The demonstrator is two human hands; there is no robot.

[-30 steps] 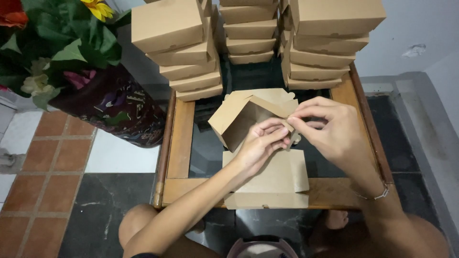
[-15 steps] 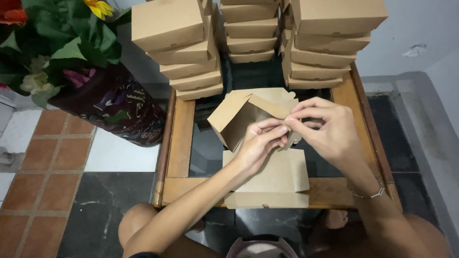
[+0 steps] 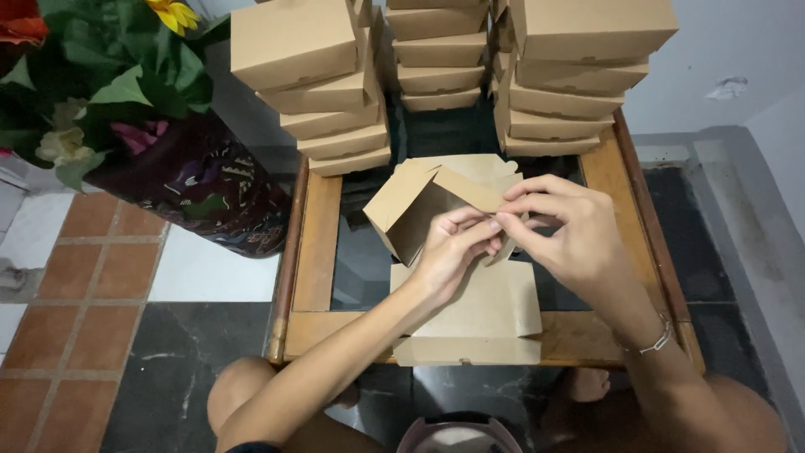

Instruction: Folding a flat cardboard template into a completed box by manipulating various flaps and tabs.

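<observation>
A half-folded brown cardboard box (image 3: pixel 411 210) is held above the small table (image 3: pixel 319 243). My left hand (image 3: pixel 449 256) grips its near side wall from below, fingers pinched on a flap. My right hand (image 3: pixel 570 235) pinches the same flap from the right, a thin bracelet on its wrist. Under both hands lies a flat, unfolded cardboard blank (image 3: pixel 486 315), reaching over the table's near edge.
Three tall stacks of finished brown boxes (image 3: pixel 323 84) stand along the table's far side. A dark patterned vase (image 3: pixel 201 193) with flowers and green leaves sits on the floor at left. My bare knees show below the table's near edge.
My right hand's fingers have shifted slightly on the flap, pressing it closer to the box wall. The box and my left hand have barely moved.
</observation>
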